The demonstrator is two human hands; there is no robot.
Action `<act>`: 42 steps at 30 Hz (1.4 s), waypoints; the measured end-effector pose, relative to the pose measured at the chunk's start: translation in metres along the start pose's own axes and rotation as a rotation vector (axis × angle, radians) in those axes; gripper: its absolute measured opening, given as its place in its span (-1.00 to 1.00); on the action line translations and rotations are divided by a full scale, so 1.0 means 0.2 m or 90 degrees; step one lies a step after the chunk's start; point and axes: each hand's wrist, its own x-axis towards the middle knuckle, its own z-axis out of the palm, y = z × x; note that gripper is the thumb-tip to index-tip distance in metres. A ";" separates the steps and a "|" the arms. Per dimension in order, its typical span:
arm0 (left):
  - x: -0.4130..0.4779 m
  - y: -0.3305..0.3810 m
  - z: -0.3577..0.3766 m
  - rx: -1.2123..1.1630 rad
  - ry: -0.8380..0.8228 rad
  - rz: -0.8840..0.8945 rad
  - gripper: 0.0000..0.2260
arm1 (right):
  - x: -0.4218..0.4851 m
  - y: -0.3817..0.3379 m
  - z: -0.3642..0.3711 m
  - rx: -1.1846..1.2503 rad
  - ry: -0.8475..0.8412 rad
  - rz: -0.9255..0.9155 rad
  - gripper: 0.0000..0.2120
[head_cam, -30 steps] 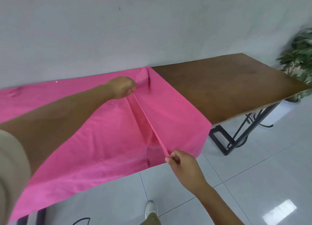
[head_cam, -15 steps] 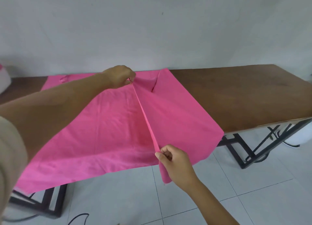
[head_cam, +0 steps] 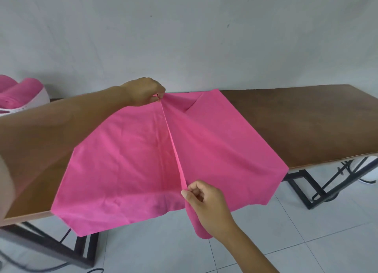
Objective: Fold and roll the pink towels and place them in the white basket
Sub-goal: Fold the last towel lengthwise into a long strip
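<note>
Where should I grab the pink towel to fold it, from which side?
Pinch the towel at both ends of its raised crease: the far end from above, where the left hand holds, the near end from the front, where the right hand holds. Nothing else stands up.

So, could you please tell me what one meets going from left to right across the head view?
Basket → left hand, pinching the towel at its far side → right hand, pinching it at its near side → bare tabletop.
</note>
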 end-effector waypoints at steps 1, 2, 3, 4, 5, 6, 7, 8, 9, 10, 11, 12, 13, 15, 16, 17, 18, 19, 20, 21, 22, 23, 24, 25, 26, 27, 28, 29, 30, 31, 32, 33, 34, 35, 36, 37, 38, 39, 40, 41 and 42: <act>-0.04 -0.03 -0.01 0.000 -0.003 0.007 -0.95 | 0.00 -0.02 0.06 0.004 0.002 0.003 -0.81; -0.07 -0.06 -0.03 0.002 -0.006 0.011 -0.95 | -0.01 -0.05 0.12 0.005 0.005 0.003 -0.81; -0.11 -0.10 -0.04 0.006 -0.006 0.014 -0.95 | -0.01 -0.07 0.17 0.006 0.008 0.004 -0.81; -0.15 -0.13 -0.05 0.008 -0.005 0.014 -0.95 | -0.01 -0.09 0.23 0.007 0.011 0.005 -0.80; -0.18 -0.16 -0.06 0.009 -0.003 0.014 -0.95 | -0.01 -0.12 0.28 0.010 0.014 0.004 -0.81; -0.23 -0.20 -0.07 0.011 -0.004 0.013 -0.95 | -0.02 -0.14 0.34 0.011 0.016 0.002 -0.81; -0.27 -0.23 -0.08 0.015 -0.004 0.015 -0.95 | -0.02 -0.16 0.39 0.010 0.018 -0.001 -0.81; -0.31 -0.27 -0.08 0.019 -0.003 0.017 -0.96 | -0.02 -0.19 0.45 0.007 0.018 -0.004 -0.81; -0.36 -0.31 -0.08 0.022 -0.003 0.018 -0.96 | -0.03 -0.21 0.51 0.004 0.017 -0.005 -0.81; -0.40 -0.34 -0.08 0.023 -0.006 0.018 -0.96 | -0.03 -0.23 0.56 0.005 0.018 -0.006 -0.81; -0.44 -0.38 -0.08 0.025 -0.009 0.017 -0.95 | -0.03 -0.24 0.62 0.009 0.017 -0.006 -0.81; -0.48 -0.41 -0.08 0.026 -0.011 0.016 -0.95 | -0.03 -0.26 0.68 0.012 0.014 -0.007 -0.81; -0.52 -0.44 -0.08 0.026 -0.013 0.016 -0.95 | -0.03 -0.28 0.74 0.010 0.010 -0.008 -0.81; -0.60 -0.51 -0.07 0.025 -0.014 0.016 -0.94 | -0.03 -0.31 0.84 0.003 -0.003 -0.011 -0.81; -0.64 -0.54 -0.07 0.024 -0.012 0.014 -0.93 | -0.03 -0.33 0.90 0.003 -0.011 -0.013 -0.81; -0.68 -0.57 -0.06 0.023 -0.009 0.012 -0.93 | -0.03 -0.35 0.95 0.005 -0.020 -0.015 -0.81; -0.72 -0.59 -0.06 0.023 -0.009 0.010 -0.93 | -0.03 -0.36 1.00 0.007 -0.029 -0.017 -0.81; -0.76 -0.62 -0.05 0.023 -0.007 0.005 -0.94 | -0.03 -0.37 1.05 0.008 -0.038 -0.019 -0.82; -0.79 -0.65 -0.05 0.024 -0.005 0.000 -0.96 | -0.03 -0.39 1.09 0.007 -0.048 -0.022 -0.82; -0.83 -0.67 -0.04 0.026 -0.006 -0.007 -0.96 | -0.02 -0.40 1.13 0.006 -0.059 -0.024 -0.82; -0.87 -0.70 -0.04 0.027 -0.009 -0.012 -0.95 | -0.02 -0.41 1.17 0.004 -0.071 -0.027 -0.82; -0.91 -0.72 -0.04 0.030 -0.014 -0.018 -0.94 | -0.02 -0.42 1.22 0.001 -0.083 -0.029 -0.83; -0.95 -0.75 -0.03 0.032 -0.019 -0.024 -0.93 | -0.01 -0.43 1.26 -0.001 -0.094 -0.031 -0.83; -0.99 -0.77 -0.03 0.036 -0.023 -0.030 -0.93 | -0.01 -0.44 1.30 -0.005 -0.104 -0.036 -0.83; -1.02 -0.80 -0.02 0.041 -0.025 -0.032 -0.93 | 0.00 -0.45 1.34 -0.010 -0.112 -0.043 -0.84; -1.06 -0.82 -0.02 0.044 -0.026 -0.034 -0.93 | 0.00 -0.46 1.39 -0.016 -0.122 -0.050 -0.84; -1.10 -0.84 0.00 0.046 -0.028 -0.039 -0.92 | 0.01 -0.47 1.43 -0.021 -0.133 -0.056 -0.84; -1.14 -0.86 0.01 0.050 -0.030 -0.044 -0.92 | 0.01 -0.48 1.47 -0.028 -0.144 -0.060 -0.85; -1.17 -0.88 0.02 0.053 -0.032 -0.049 -0.90 | 0.02 -0.49 1.52 -0.033 -0.155 -0.063 -0.85; -1.21 -0.90 0.04 0.057 -0.038 -0.056 -0.88 | 0.02 -0.50 1.57 -0.037 -0.167 -0.065 -0.86; -1.24 -0.92 0.06 0.060 -0.046 -0.066 -0.85 | 0.02 -0.50 1.61 -0.040 -0.179 -0.069 -0.88; -1.28 -0.94 0.07 0.063 -0.056 -0.083 -0.83 | 0.03 -0.50 1.65 -0.039 -0.193 -0.070 -0.90; -1.30 -0.96 0.09 0.065 -0.068 -0.103 -0.81 | 0.03 -0.50 1.69 -0.035 -0.214 -0.063 -0.92; -1.34 -0.97 0.11 0.064 -0.083 -0.125 -0.80 | 0.04 -0.50 1.73 -0.029 -0.247 -0.049 -0.92; -1.36 -0.98 0.13 0.058 -0.100 -0.147 -0.79 | 0.04 -0.50 1.76 -0.022 -0.292 -0.030 -0.87; -1.39 -0.99 0.16 0.053 -0.119 -0.169 -0.78 | 0.04 -0.49 1.79 -0.017 -0.339 -0.014 -0.78; -1.42 -1.00 0.19 0.048 -0.141 -0.188 -0.74 | 0.04 -0.48 1.82 -0.018 -0.378 -0.002 -0.70; -1.45 -1.00 0.23 0.051 -0.168 -0.203 -0.68 | 0.04 -0.46 1.84 -0.023 -0.406 0.008 -0.64; -1.48 -1.01 0.26 0.062 -0.197 -0.219 -0.60 | 0.04 -0.45 1.85 -0.029 -0.424 0.016 -0.59; -1.52 -1.01 0.30 0.072 -0.220 -0.235 -0.53 | 0.04 -0.45 1.85 -0.037 -0.435 0.023 -0.58; -1.56 -1.01 0.33 0.075 -0.232 -0.247 -0.48 | 0.04 -0.44 1.84 -0.045 -0.438 0.025 -0.58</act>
